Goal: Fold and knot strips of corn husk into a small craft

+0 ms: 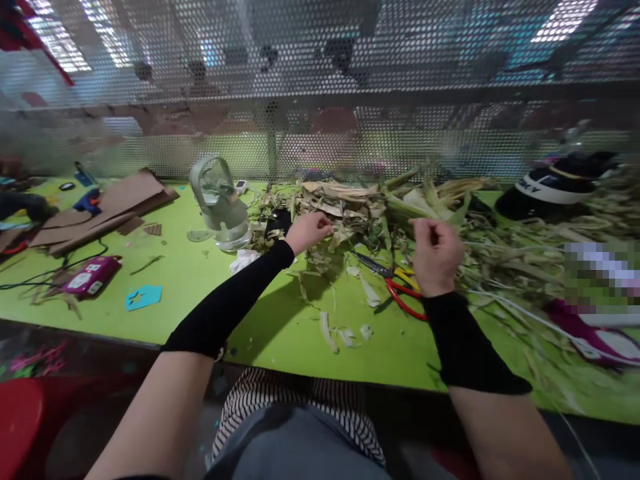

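My left hand (311,231) is closed in a pinch over a heap of dried leaf scraps (345,193). Whatever its fingertips may hold is too small to make out. To the right, my right hand (438,257) is closed with thumb and fingers together, in front of pale green corn husks (417,203). I cannot tell whether it grips a strip of husk. Beside my right wrist lie red-handled scissors (406,308), their dark blades pointing left. A yellow handle (406,276) shows just above them, partly hidden by my right hand. Loose husk pieces (327,332) are scattered on the green table (285,340).
On the left are a clear bottle with a pale green lid (213,193), brown cardboard (117,203), a magenta box (93,277) and a blue tag (143,297). To the right are a black bottle (547,190) and piled fibres (515,273). A perforated metal screen (310,127) stands behind.
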`<state>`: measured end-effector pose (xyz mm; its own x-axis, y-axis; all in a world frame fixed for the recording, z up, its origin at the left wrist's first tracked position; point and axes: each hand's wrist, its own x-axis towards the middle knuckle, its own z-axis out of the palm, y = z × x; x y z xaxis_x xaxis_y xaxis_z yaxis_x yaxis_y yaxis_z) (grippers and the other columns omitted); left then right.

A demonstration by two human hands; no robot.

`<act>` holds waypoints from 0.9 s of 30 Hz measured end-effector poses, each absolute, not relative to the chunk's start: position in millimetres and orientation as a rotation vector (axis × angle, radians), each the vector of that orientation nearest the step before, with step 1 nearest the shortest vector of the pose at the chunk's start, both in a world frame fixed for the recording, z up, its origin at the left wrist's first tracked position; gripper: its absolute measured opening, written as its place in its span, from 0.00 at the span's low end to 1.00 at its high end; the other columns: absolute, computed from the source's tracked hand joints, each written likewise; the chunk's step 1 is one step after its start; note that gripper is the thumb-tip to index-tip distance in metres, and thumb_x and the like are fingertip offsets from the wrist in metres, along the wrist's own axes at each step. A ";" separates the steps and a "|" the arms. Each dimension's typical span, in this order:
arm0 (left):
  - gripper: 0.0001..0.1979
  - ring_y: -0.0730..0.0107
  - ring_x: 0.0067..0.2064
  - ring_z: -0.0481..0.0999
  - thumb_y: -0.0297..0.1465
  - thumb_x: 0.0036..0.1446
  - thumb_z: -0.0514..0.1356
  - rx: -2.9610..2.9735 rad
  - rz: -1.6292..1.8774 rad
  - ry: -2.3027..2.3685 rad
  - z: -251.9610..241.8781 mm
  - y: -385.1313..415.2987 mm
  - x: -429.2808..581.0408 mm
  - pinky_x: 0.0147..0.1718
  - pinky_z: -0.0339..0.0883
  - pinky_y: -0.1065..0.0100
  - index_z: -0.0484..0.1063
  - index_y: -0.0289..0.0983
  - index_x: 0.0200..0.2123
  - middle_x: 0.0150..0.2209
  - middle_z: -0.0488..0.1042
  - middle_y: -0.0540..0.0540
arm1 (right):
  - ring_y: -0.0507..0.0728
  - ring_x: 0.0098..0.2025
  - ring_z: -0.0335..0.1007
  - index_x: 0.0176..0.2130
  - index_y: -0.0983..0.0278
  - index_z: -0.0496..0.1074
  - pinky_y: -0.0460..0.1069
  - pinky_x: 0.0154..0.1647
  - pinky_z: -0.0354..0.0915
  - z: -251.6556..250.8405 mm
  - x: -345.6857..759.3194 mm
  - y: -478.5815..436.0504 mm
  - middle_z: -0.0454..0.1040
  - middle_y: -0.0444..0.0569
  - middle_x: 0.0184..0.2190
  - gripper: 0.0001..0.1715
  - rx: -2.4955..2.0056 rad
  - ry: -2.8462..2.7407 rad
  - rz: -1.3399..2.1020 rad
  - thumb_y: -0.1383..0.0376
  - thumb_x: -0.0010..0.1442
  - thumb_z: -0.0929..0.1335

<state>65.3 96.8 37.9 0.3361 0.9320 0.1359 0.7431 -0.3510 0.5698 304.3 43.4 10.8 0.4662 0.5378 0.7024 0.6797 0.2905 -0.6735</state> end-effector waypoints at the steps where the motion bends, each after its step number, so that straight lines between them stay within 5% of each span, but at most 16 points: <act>1: 0.09 0.65 0.41 0.77 0.31 0.63 0.60 2.203 0.635 1.482 39.9 96.1 61.5 0.41 0.66 0.68 0.79 0.34 0.40 0.41 0.82 0.43 | 0.56 0.32 0.69 0.31 0.63 0.73 0.53 0.39 0.65 16.6 313.9 44.5 0.77 0.50 0.30 0.12 -1.350 -1.091 -0.184 0.58 0.62 0.67; 6: 0.09 0.69 0.35 0.73 0.32 0.62 0.59 2.176 0.743 1.526 56.7 90.4 17.3 0.37 0.62 0.69 0.78 0.34 0.38 0.36 0.80 0.45 | 0.58 0.38 0.70 0.32 0.62 0.68 0.56 0.47 0.64 31.0 355.5 52.0 0.74 0.52 0.33 0.13 -1.365 -0.835 -0.266 0.65 0.67 0.59; 12: 0.11 0.72 0.33 0.71 0.36 0.60 0.60 2.191 0.832 1.640 84.0 65.7 -59.1 0.35 0.60 0.71 0.78 0.34 0.36 0.33 0.79 0.47 | 0.57 0.32 0.68 0.34 0.68 0.72 0.53 0.39 0.60 20.7 328.1 52.4 0.73 0.52 0.30 0.09 -1.429 -1.064 -0.162 0.68 0.65 0.64; 17: 0.08 0.72 0.33 0.73 0.33 0.58 0.60 2.206 0.566 1.760 78.3 41.5 -85.4 0.33 0.59 0.71 0.78 0.36 0.34 0.34 0.81 0.47 | 0.51 0.22 0.52 0.37 0.71 0.80 0.51 0.28 0.51 27.3 290.5 37.2 0.61 0.42 0.19 0.12 -1.511 -1.243 -0.109 0.68 0.61 0.67; 27: 0.10 0.66 0.39 0.78 0.32 0.62 0.60 2.296 0.320 1.880 60.2 52.5 -66.3 0.37 0.65 0.70 0.81 0.36 0.38 0.41 0.83 0.43 | 0.51 0.20 0.49 0.33 0.67 0.80 0.51 0.26 0.50 25.4 286.5 35.7 0.58 0.40 0.17 0.12 -1.534 -1.266 0.001 0.64 0.58 0.67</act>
<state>-66.3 52.5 60.2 0.1884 0.9799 0.0656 0.9463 -0.1990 0.2547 286.5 35.7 25.4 0.4306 0.6904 0.5813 0.6896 0.1639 -0.7054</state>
